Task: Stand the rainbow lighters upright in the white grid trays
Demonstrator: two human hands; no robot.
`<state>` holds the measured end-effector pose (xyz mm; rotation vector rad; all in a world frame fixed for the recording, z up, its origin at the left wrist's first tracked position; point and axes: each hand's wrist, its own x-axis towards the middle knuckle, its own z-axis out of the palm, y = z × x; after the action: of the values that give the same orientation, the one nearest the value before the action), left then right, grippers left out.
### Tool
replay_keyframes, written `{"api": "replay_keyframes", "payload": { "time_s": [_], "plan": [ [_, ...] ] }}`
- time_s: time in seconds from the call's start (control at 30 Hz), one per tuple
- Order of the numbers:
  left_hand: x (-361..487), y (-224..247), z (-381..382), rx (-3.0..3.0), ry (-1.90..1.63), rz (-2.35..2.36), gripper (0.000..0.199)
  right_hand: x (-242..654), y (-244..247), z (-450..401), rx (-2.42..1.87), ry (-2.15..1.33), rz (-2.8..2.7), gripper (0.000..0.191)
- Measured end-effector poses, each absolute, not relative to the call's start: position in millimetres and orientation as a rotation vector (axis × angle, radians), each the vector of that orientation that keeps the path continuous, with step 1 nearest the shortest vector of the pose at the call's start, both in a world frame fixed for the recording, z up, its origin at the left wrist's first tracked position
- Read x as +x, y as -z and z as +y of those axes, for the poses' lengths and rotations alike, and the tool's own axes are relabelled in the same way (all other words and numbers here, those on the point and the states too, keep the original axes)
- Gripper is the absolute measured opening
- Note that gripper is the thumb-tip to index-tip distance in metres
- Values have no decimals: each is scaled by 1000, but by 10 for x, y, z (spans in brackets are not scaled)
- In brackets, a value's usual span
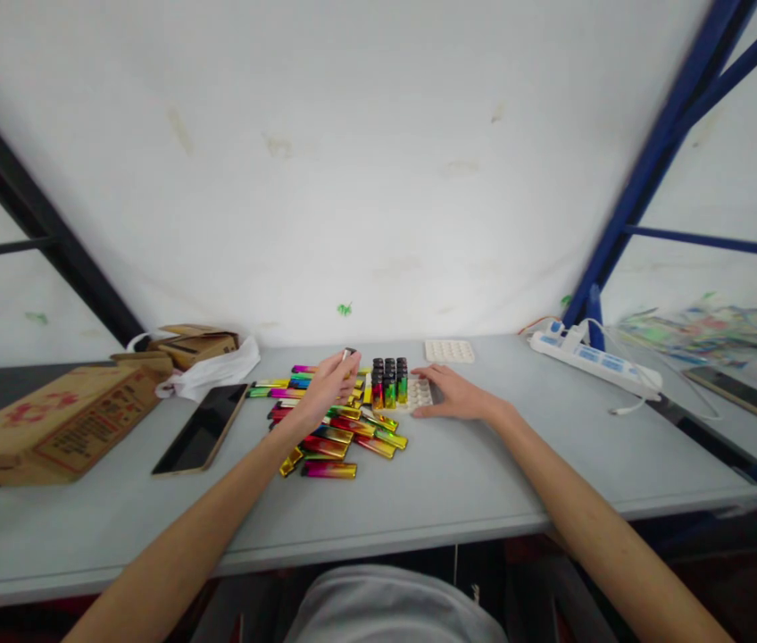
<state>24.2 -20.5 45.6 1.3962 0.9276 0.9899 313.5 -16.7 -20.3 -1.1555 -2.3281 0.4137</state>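
My left hand (331, 386) is closed around a lighter (350, 353), whose dark top shows above the fingers. It hovers over a loose pile of shiny, rainbow-coloured lighters (328, 471) lying on their sides. Beside it, several lighters (390, 386) with black tops stand upright in rows in the left part of a white tray (422, 394) with round holes. My right hand (452, 393) grips this tray at its right end, fingers at the far side and thumb at the near side. Part of the tray is hidden by that hand.
A second white tray (449, 351) lies near the wall. At the left are a dark tablet (202, 430), a white plastic bag (214, 371) and cardboard boxes (61, 420). A power strip (596, 362) with cables lies right. The grey table (419, 500) ends in front of me.
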Motion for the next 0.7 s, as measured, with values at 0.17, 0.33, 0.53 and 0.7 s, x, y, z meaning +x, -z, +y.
{"api": "replay_keyframes", "payload": {
  "time_s": [0.17, 0.33, 0.53, 0.7],
  "plan": [
    [286, -440, -257, 1476, -1000, 952, 51, 3126, 188, -175, -1147, -426, -2325, 77],
    [306, -386, -289, 1651, -1091, 1054, 54, 3129, 185, -174, -1143, -417, -2349, 76],
    [302, -316, -272, 1808, -1148, 1190, 50, 3136, 180, -170, -1131, -432, -2346, 74],
    [284, -305, -235, 1863, -1179, 1218, 43, 3133, 160, -183, -1144, -437, -2352, 74]
  ]
}}
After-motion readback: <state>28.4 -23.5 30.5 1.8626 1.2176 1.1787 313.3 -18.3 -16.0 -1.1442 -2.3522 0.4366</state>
